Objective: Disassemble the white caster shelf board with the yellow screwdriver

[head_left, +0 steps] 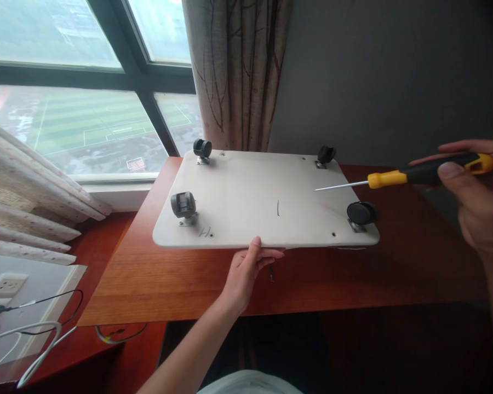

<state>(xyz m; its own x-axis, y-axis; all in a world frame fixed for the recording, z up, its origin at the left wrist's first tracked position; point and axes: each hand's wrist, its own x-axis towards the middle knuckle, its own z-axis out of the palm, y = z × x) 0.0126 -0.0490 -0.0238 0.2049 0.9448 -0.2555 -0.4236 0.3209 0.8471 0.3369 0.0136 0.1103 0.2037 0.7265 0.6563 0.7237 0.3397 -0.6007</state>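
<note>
A white board [246, 197] with rounded corners lies over the brown table, its casters pointing up. Black casters stand near its corners: back left [202, 149], front left [183, 206], back right [326, 155] and front right [361, 213]. My left hand [248, 268] grips the board's front edge, thumb on top and fingers beneath. At the right, my right hand [476, 191] holds a yellow and black screwdriver [427, 171] by its handle. The screwdriver's shaft points left, its tip appearing above the right part of the board.
The wooden table [148, 284] extends around the board. Behind it hangs a patterned curtain [240, 76] beside a window [86, 120]. At lower left are a wall socket [6, 287] and loose cables [45, 328]. A small dark thing [271, 272] shows below the board's front edge.
</note>
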